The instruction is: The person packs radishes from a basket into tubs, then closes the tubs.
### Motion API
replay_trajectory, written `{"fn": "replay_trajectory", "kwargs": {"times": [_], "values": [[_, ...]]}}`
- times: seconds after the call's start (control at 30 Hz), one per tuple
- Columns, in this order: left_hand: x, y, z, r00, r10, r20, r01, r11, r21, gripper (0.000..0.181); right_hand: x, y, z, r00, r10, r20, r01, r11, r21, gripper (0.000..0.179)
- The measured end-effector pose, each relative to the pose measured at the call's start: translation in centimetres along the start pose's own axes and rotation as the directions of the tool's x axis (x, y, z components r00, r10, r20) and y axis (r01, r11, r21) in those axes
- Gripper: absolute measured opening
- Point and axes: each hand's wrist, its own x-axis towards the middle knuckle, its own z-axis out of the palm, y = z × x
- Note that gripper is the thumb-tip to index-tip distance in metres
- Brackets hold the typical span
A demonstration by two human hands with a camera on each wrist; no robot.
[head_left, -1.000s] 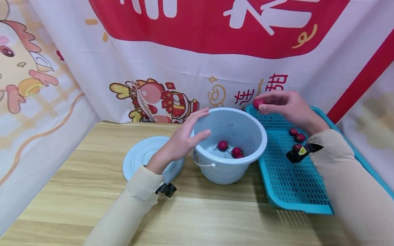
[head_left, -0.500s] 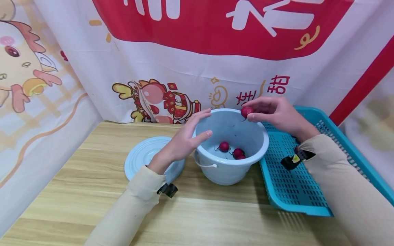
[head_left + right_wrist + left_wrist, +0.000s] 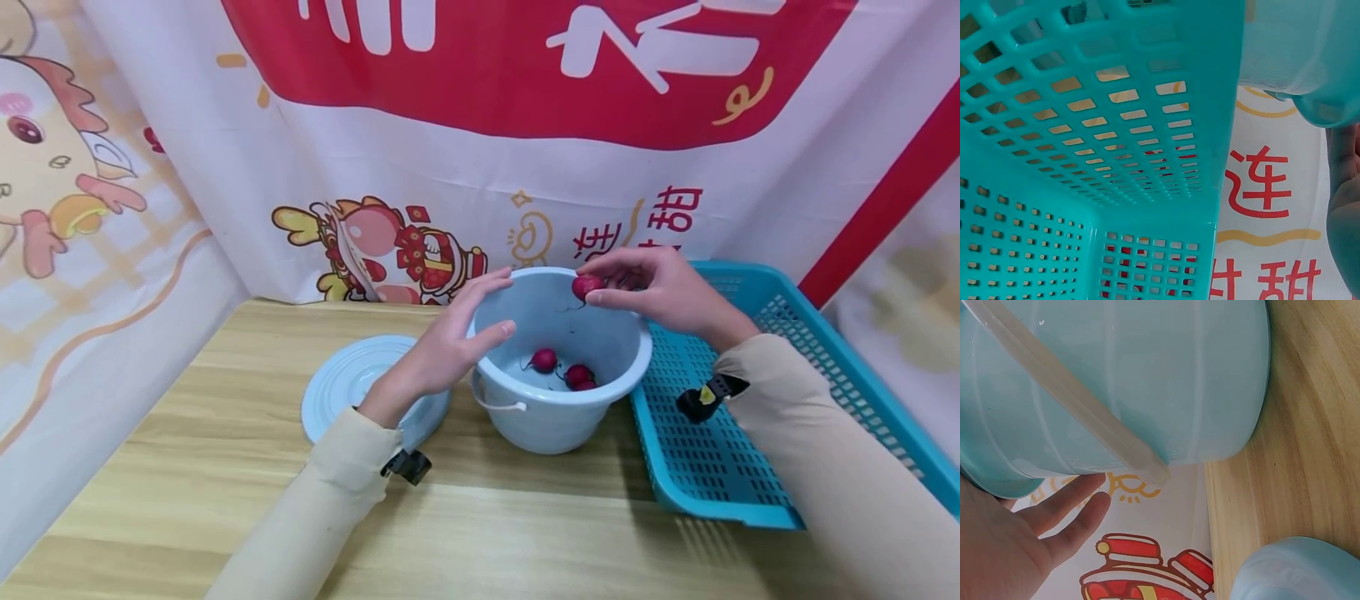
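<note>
A light blue bucket (image 3: 551,425) stands upright with several red radishes (image 3: 543,360) on its bottom. Over its far right part, my right hand (image 3: 667,296) pinches another radish (image 3: 587,287) between thumb and fingers, its thin root hanging down. My left hand (image 3: 450,346) is at the left rim, fingers extended along the outer side and thumb pointing over the opening. From the left wrist, two of its fingers (image 3: 1082,528) show beside the bucket wall and its white handle (image 3: 1066,394). The right wrist view catches only the edge of my right hand (image 3: 1344,212); the radish is hidden there.
To the right of the bucket sits a teal perforated basket (image 3: 663,483), partly covered by my right forearm. A round blue lid (image 3: 333,383) lies on the wooden table (image 3: 187,467) at left, beneath my left wrist. A printed cloth (image 3: 450,158) hangs close behind.
My right hand has carried the pinched radish left and slightly down, from above the basket's edge to over the bucket. The radishes in the basket are now covered by my arm. Left hand unmoved.
</note>
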Motion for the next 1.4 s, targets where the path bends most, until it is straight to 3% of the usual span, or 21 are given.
{"fn": "replay_trajectory", "kwargs": {"times": [1.4], "values": [[0.04, -0.08, 0.12, 1.0, 0.018, -0.005, -0.019, 1.0, -0.007, 0.065, -0.07, 0.2, 0.14, 1.0, 0.028, 0.0, -0.028, 0.999, -0.033, 0.041]]}}
